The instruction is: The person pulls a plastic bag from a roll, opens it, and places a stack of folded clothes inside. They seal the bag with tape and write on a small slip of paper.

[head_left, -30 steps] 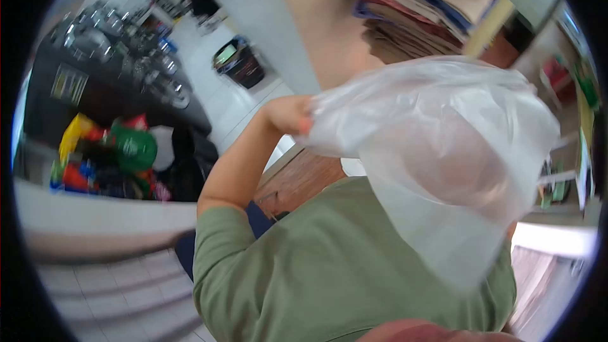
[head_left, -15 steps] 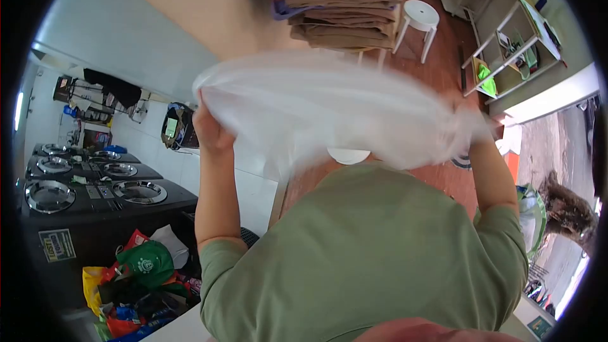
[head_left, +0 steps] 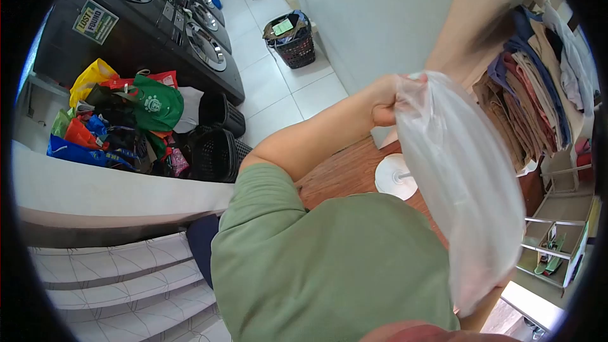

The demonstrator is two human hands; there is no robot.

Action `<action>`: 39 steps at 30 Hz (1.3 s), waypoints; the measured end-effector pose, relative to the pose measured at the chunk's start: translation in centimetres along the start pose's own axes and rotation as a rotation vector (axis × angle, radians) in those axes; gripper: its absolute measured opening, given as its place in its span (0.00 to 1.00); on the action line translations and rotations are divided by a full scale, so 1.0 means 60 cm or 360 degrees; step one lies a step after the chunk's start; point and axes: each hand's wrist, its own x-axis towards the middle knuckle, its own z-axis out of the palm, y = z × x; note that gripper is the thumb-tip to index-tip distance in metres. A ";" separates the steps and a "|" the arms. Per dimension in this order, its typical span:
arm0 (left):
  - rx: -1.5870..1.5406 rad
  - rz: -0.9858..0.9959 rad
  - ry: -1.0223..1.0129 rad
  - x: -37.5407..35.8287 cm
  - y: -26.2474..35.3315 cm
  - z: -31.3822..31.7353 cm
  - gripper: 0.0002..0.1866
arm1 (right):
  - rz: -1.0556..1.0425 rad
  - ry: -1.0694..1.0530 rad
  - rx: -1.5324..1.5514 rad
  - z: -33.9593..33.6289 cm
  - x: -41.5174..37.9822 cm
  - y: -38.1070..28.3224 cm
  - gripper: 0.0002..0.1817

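Note:
A long, translucent white plastic bag (head_left: 459, 177) hangs stretched in front of my torso, puffed out along its length. My left hand (head_left: 387, 100) is closed around its upper end, with the film bunched at the fingers. Toward the lower right, the bag's other end reaches my right hand (head_left: 505, 280), which is mostly covered by the film and shows as a faint pinkish patch through it. The bag hides the fingers of that hand. Beyond the bag stands a tall stack of folded clothes (head_left: 525, 95) in brown, red and blue.
A white round stool (head_left: 396, 176) stands on the wooden floor. Dark front-loading machines (head_left: 202, 44) line the left, near a heap of coloured bags (head_left: 126, 120) and black baskets (head_left: 215, 152). A filled laundry basket (head_left: 294, 44) sits on white tiles. A metal rack (head_left: 557, 240) is at right.
My view and body have turned left. The bag, earlier held out sideways and blurred by motion, now slants down from my left hand toward the right. My left arm has swung across in front.

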 end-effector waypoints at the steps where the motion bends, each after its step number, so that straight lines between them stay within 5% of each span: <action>1: 0.0086 -0.0254 -0.0147 -0.009 0.005 -0.012 0.26 | 0.0005 0.0005 -0.0014 0.002 -0.001 0.000 0.38; 3: 0.0267 -0.0764 -0.0461 -0.017 0.016 -0.056 0.26 | 0.0017 0.0009 -0.0020 0.007 0.000 0.003 0.38; 4: 0.0955 -0.0534 -0.0910 -0.002 -0.001 -0.121 0.28 | 0.0017 0.0012 -0.0023 0.008 0.000 0.001 0.39; 7: 0.1627 -0.0456 -0.1296 -0.038 0.054 -0.095 0.30 | 0.0021 0.0025 -0.0043 0.001 -0.009 0.002 0.40; 9: 0.1138 0.0057 -0.0732 -0.059 0.082 -0.095 0.19 | 0.0023 0.0036 -0.0038 -0.007 -0.020 0.001 0.40; 11: 0.0547 0.0262 -0.0640 -0.038 0.083 -0.075 0.14 | 0.0010 0.0047 -0.0017 -0.007 -0.038 -0.004 0.41; 13: 0.0390 0.0232 -0.0242 -0.013 0.060 -0.050 0.11 | -0.0025 0.0014 0.0037 -0.007 -0.055 -0.012 0.42; 15: -0.0166 -0.0278 -0.0695 0.051 0.063 -0.120 0.13 | -0.0077 -0.0031 0.0197 -0.017 -0.070 -0.017 0.43; 17: 0.0333 -0.0080 -0.0084 0.002 0.040 -0.021 0.20 | -0.0225 0.0040 0.0632 -0.050 -0.087 -0.003 0.43; 18: 0.0589 0.0137 -0.0126 -0.006 0.031 -0.029 0.24 | -0.0330 0.0275 0.0757 -0.106 -0.097 0.039 0.41; 19: 0.0831 0.0376 -0.0165 -0.001 0.033 -0.052 0.29 | -0.0376 0.0057 0.0714 -0.092 -0.095 0.007 0.38; 20: 0.0769 0.0189 -0.0856 0.022 0.064 -0.097 0.31 | -0.0423 -0.0161 0.0670 -0.075 -0.093 -0.028 0.35; 22: 0.1430 0.0210 -0.1558 0.037 0.112 -0.114 0.32 | -0.0636 -0.0576 -0.0985 -0.037 -0.094 -0.111 0.21; 23: 0.2195 0.0443 -0.1510 0.030 0.132 -0.075 0.32 | -0.0310 -0.0215 -0.1673 0.013 -0.108 -0.136 0.15; 24: 0.2706 0.0635 -0.1450 0.028 0.133 -0.048 0.32 | -0.0224 -0.0125 -0.1985 0.030 -0.091 -0.141 0.11; 27: 0.3722 0.1192 -0.1329 0.003 0.086 0.023 0.29 | -0.0692 0.0240 -0.2695 0.098 -0.091 -0.160 0.02; 30: 0.3318 0.2104 -0.0831 -0.046 0.061 0.110 0.24 | -0.0941 0.0587 -0.3050 0.133 -0.091 -0.180 0.05; 32: 0.3207 0.2458 -0.0588 -0.044 -0.011 0.155 0.30 | -0.0985 0.0626 -0.3043 0.157 -0.096 -0.190 0.04; 34: 0.3370 0.2524 -0.0467 -0.007 -0.060 0.156 0.39 | -0.0964 0.0632 -0.3064 0.169 -0.109 -0.193 0.04; 37: 0.3303 0.1231 -0.0580 0.150 -0.086 0.059 0.43 | -0.0853 0.0616 -0.3131 0.172 -0.126 -0.189 0.04; 39: 0.2675 0.1099 -0.0734 0.187 -0.091 0.042 0.37 | -0.0738 0.0647 -0.3176 0.166 -0.141 -0.174 0.04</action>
